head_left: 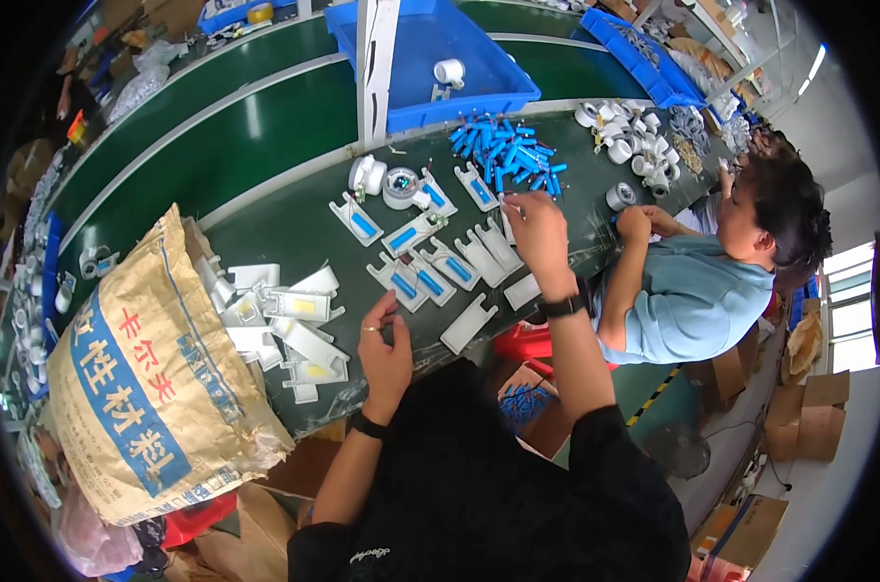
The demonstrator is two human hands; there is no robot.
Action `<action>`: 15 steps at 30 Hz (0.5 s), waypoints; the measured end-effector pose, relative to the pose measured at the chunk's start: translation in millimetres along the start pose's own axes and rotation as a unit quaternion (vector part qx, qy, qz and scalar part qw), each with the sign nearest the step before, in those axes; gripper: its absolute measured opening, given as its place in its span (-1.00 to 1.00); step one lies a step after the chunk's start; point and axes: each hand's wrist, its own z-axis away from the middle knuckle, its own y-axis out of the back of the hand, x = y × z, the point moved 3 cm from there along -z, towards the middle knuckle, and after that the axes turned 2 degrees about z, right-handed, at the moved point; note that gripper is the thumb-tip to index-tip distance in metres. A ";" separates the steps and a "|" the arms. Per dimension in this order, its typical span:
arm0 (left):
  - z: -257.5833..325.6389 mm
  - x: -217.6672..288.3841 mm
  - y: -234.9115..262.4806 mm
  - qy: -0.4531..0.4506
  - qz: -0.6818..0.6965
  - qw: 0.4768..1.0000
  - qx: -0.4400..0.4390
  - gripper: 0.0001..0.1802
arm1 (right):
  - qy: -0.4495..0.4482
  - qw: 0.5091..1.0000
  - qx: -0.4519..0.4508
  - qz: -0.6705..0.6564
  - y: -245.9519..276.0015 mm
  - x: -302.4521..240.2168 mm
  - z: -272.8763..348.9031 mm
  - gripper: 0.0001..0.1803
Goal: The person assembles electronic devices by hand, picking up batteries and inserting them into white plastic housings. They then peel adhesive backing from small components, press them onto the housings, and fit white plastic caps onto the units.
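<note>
Right hand (539,233) curled, can't tell grip; blue batteries (504,153) lie just beyond. Left hand (385,357) half-open, seemingly empty, farther off.

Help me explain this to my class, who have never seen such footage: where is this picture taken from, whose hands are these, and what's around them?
There is no machine here, just a person's bare left hand and right hand. The one picture comes from a wide fisheye camera on their head, looking down, so straight edges bend.

On the dark green worktable lie flat white plastic casings, several with blue cylinders inside, and a heap of loose blue cylinders. A tan sack stands at the left.

The left hand seems empty; the right hand's fingertips are pinched together, but whether they hold something small is unclear.
</note>
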 end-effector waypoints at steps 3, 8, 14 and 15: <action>-1.2 -2.8 -0.9 -0.017 0.010 1.000 -0.002 -0.59 | 0.014 0.998 -0.065 0.011 -46.2 26.3 -60.8 -0.86; -1.7 -1.6 -3.1 -0.002 0.039 0.999 -0.005 -0.60 | 0.090 0.991 -0.071 0.063 -109.1 41.1 -138.3 -0.74; -4.2 -3.8 -3.6 0.006 0.041 0.999 -0.007 -0.61 | 0.182 0.936 -0.228 0.195 -155.6 36.8 -177.5 -0.70; -2.8 -3.2 -3.3 -0.004 0.044 0.999 -0.004 -0.61 | 0.199 0.917 -0.248 0.240 -157.3 36.2 -178.7 -0.69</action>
